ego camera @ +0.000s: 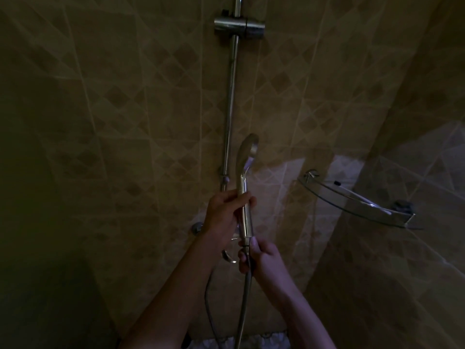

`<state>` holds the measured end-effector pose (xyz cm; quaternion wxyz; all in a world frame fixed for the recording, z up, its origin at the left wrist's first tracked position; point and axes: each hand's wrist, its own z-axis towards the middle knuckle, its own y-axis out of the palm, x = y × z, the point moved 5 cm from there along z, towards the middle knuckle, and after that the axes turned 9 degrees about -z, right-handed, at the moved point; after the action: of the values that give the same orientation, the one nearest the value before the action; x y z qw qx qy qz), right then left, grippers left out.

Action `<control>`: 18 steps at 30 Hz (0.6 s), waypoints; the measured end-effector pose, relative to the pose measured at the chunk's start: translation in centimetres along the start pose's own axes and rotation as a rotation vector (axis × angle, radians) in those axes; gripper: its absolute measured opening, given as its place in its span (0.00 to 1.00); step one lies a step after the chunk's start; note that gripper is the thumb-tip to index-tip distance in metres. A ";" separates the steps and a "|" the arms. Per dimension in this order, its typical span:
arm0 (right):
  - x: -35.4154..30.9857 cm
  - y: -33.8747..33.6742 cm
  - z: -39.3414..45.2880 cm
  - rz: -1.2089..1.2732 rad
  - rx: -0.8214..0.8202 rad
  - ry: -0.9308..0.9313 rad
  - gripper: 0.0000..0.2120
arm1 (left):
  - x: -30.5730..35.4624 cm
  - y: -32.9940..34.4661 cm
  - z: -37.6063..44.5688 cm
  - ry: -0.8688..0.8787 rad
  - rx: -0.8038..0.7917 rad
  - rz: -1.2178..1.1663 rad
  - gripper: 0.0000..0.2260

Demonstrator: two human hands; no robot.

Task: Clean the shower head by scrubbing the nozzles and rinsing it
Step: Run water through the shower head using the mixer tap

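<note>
A chrome hand-held shower head (246,157) stands upright in front of the tiled wall, its round face turned to the right and seen edge-on, so the nozzles are hidden. My left hand (226,212) grips the upper part of its handle. My right hand (259,255) pinches the bottom of the handle where the metal hose (245,298) joins it. The hose hangs down toward the lower edge of the view.
A vertical chrome slide rail (230,102) runs up the wall with an empty holder bracket (239,26) near the top. A glass corner shelf (357,200) sticks out at the right. A tap lever (227,256) shows behind my hands. The room is dim.
</note>
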<state>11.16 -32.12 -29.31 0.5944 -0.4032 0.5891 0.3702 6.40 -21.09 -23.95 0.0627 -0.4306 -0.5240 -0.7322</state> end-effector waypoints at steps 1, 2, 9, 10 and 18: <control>0.1 -0.1 0.0 -0.010 0.017 0.005 0.15 | 0.0 0.0 -0.1 -0.010 -0.010 0.027 0.02; 0.2 -0.2 -0.1 -0.013 0.032 0.008 0.15 | 0.1 0.0 -0.3 -0.022 -0.022 0.061 0.03; 0.4 -0.3 -0.2 0.001 0.051 0.030 0.15 | 0.1 0.5 -0.7 -0.071 -0.045 -0.086 0.09; 0.3 -0.2 -0.3 0.023 0.046 0.039 0.16 | 0.0 0.6 -0.8 -0.081 -0.056 -0.131 0.09; -0.7 0.0 -1.2 0.258 -0.074 0.108 0.18 | -0.6 0.4 -0.8 -0.084 -0.189 -0.337 0.13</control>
<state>10.67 -33.15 -28.58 0.4943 -0.3650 0.6530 0.4428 6.49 -22.14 -24.17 -0.1233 -0.3712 -0.5197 -0.7595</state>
